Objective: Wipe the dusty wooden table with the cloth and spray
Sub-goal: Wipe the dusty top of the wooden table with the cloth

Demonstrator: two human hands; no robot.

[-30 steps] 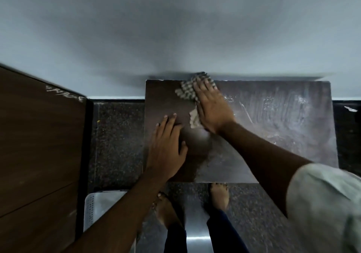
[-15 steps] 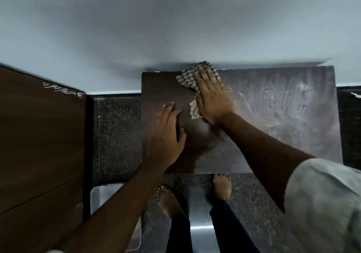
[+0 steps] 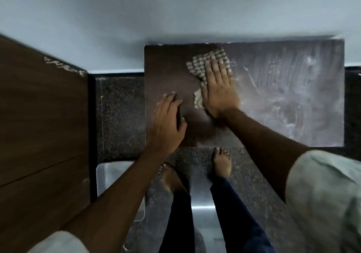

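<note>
A small dark wooden table [image 3: 293,104] stands against the wall; its right part is streaked with pale dust, its left part looks darker. My right hand [image 3: 219,88] lies flat on a checked cloth [image 3: 199,65], pressing it onto the tabletop near the back edge, left of centre. The cloth sticks out past my fingers and at the thumb side. My left hand [image 3: 168,123] rests palm down on the table's front left part, fingers apart, holding nothing. No spray bottle is in view.
A tall brown wooden cabinet [image 3: 39,125] fills the left side. A white perforated object [image 3: 113,176] sits on the dark speckled floor [image 3: 121,112] between cabinet and table. My bare feet [image 3: 221,162] stand at the table's front edge. A grey wall is behind.
My right hand has slid the cloth a little to the right and back from the table's rear edge. The left hand stays planted on the front left part. The camera view shifted.
</note>
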